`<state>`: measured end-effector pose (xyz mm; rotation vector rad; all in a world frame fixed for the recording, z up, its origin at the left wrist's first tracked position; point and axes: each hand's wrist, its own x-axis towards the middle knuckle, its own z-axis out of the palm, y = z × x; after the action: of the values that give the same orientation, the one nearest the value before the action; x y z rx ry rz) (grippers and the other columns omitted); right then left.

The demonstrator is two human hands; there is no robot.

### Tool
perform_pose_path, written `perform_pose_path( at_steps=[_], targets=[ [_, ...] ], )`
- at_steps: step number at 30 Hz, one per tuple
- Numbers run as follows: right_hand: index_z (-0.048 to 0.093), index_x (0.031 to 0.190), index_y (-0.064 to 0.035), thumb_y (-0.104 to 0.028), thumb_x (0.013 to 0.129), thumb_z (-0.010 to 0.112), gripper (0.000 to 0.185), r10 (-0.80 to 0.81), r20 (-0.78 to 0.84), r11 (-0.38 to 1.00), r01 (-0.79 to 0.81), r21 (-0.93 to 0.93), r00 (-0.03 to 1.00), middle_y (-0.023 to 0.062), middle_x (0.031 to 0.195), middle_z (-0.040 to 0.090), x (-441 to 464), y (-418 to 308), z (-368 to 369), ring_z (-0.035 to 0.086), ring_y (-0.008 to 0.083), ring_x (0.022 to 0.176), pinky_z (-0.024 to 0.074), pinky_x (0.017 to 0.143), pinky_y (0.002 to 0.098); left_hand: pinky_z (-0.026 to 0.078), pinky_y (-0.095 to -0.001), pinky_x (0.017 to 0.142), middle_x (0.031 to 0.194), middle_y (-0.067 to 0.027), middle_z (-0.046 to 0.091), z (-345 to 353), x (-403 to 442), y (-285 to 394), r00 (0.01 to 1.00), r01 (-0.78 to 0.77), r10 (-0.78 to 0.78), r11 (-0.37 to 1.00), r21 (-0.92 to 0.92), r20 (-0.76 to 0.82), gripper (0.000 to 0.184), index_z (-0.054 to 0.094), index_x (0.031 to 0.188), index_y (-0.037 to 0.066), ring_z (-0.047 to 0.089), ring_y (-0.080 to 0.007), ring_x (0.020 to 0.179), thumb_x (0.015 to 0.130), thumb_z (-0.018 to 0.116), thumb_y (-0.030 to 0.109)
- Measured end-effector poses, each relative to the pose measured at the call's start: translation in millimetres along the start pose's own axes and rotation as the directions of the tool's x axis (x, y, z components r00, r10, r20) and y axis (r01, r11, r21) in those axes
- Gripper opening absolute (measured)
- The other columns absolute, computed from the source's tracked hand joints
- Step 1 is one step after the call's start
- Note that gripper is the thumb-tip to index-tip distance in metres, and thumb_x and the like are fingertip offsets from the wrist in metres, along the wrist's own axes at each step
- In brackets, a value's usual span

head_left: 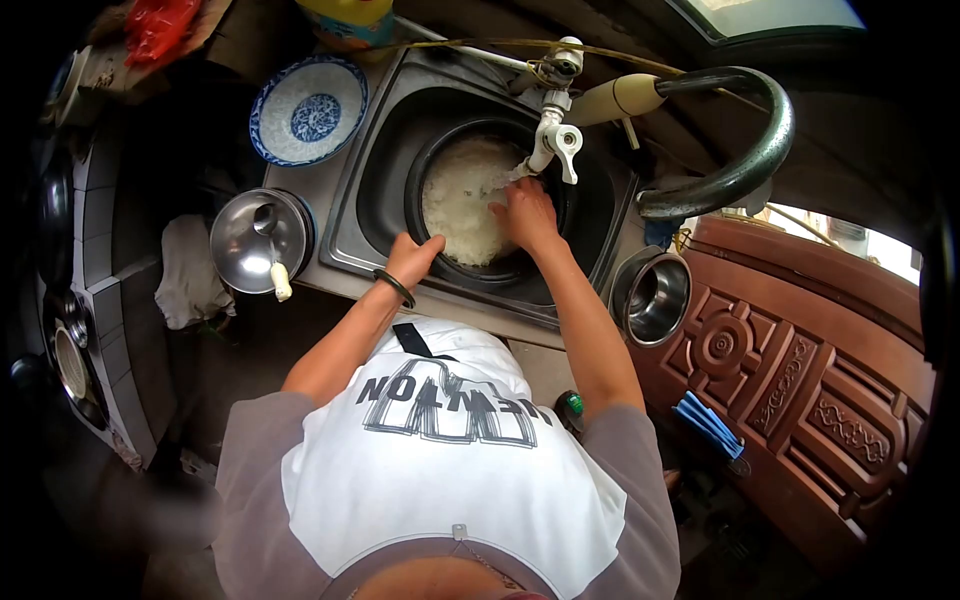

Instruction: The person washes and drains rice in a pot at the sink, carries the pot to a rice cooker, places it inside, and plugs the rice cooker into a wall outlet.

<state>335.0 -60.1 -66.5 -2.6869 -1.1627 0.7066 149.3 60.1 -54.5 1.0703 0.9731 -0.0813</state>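
A round black pot (412, 205) sits in the metal sink (385, 130), holding cloudy whitish water with pale, grainy-looking stuff (460, 200) in it. My left hand (412, 260), with a dark bangle at the wrist, is closed on the pot's near-left rim. Over the right side of the pot is my right hand (527, 213), its thumb apart from the other fingers and its fingertips at the whitish water. Just above it, the white tap (548, 135) runs a stream of water into the pot. Nothing shows in the right hand's grasp.
Left of the sink stand a blue-and-white plate (285, 115) and a steel bowl (235, 245) with a ladle (272, 240). Steel bowls (650, 297) are at the right edge. A thick curved pipe (775, 130) arches beside the tap. A carved brown panel (780, 370) stands right.
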Motion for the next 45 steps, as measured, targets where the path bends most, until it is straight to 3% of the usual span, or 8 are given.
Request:
perform_pose_path(
  at_steps=[5,9,15,28,32,36,42,45],
  targets=[
    [0.053,0.13,-0.0179,-0.033,0.086,0.063,0.048,-0.284,-0.213,0.958,0.287,-0.016,0.935,0.0177,0.131,0.05,14,-32,42,0.046,0.0384,0.12,0.0413,0.096,0.0501,0.041,-0.0277,0.054,0.07,-0.0007,0.06,1,1,3,1.0,-0.011,0.011,1.0,0.017,0.026,0.017,0.065,0.077,-0.004,0.052,-0.0094,0.062,0.078,0.06,0.012],
    [0.071,0.104,-0.0141,-0.028,0.082,0.064,0.027,-0.54,0.063,0.841,0.541,0.006,0.839,0.0154,0.121,0.058,-25,-18,25,0.048,0.0334,0.121,0.0388,0.097,0.0485,0.035,-0.0264,0.048,0.069,0.0005,0.056,-5,14,-8,0.996,0.085,-0.085,0.996,0.012,0.017,0.017,0.064,0.079,0.003,0.049,-0.0091,0.058,0.077,0.062,0.02],
    [0.072,0.093,-0.006,-0.014,0.081,0.058,0.02,0.0,0.565,0.979,0.115,-0.169,0.825,0.016,0.115,0.06,-49,-27,-10,0.051,0.0283,0.119,0.0463,0.092,0.0416,0.029,-0.0276,0.043,0.06,0.0025,0.052,2,10,-11,0.998,0.06,-0.061,0.997,-0.054,-0.024,0.015,0.061,0.068,0.001,0.042,-0.0071,0.048,0.078,0.06,0.012],
    [0.057,0.124,-0.0093,-0.014,0.084,0.057,0.04,-0.048,-0.291,0.999,0.05,0.0,0.955,0.0158,0.124,0.055,15,-25,22,0.05,0.0384,0.114,0.0426,0.094,0.0487,0.033,-0.0268,0.046,0.062,0.0023,0.054,5,4,-1,0.998,-0.036,0.035,0.999,0.029,0.059,0.015,0.063,0.072,-0.001,0.045,-0.0068,0.052,0.079,0.06,0.012],
    [0.06,0.122,-0.0157,-0.019,0.084,0.059,0.039,-0.369,-0.166,0.929,0.366,-0.048,0.915,0.013,0.13,0.055,-3,-41,30,0.048,0.0348,0.12,0.038,0.1,0.0489,0.028,-0.0273,0.042,0.057,0.0028,0.05,3,9,-7,0.999,0.0,0.0,1.0,0.007,0.04,0.016,0.062,0.068,0.001,0.041,-0.0066,0.047,0.078,0.06,0.013],
    [0.069,0.111,-0.0178,-0.02,0.083,0.062,0.029,-0.21,0.231,0.975,0.221,-0.021,0.95,0.0074,0.134,0.054,-38,-26,-26,0.047,0.03,0.126,0.0404,0.1,0.0466,0.027,-0.0272,0.041,0.057,0.0031,0.048,1,10,-13,1.0,0.02,-0.019,0.999,-0.029,0.019,0.016,0.06,0.066,0.002,0.041,-0.0066,0.046,0.078,0.06,0.013],
    [0.061,0.114,-0.0053,-0.022,0.083,0.062,0.036,0.129,-0.03,0.988,-0.126,0.092,0.991,0.0162,0.124,0.055,36,-14,24,0.053,0.0332,0.112,0.0444,0.092,0.0476,0.03,-0.0264,0.042,0.058,0.0036,0.049,4,6,-15,0.998,-0.037,0.035,0.998,0.047,0.045,0.016,0.059,0.065,0.003,0.043,-0.0072,0.048,0.079,0.06,0.013],
    [0.061,0.118,-0.0107,-0.021,0.082,0.062,0.037,-0.233,-0.054,0.962,0.222,-0.159,0.971,0.0157,0.129,0.052,9,-43,29,0.051,0.0334,0.117,0.0416,0.096,0.0477,0.03,-0.0261,0.043,0.059,0.0036,0.05,4,6,-9,1.0,-0.001,0.001,1.0,0.002,0.029,0.016,0.059,0.066,0.004,0.043,-0.0074,0.049,0.079,0.06,0.014]
  ],
)
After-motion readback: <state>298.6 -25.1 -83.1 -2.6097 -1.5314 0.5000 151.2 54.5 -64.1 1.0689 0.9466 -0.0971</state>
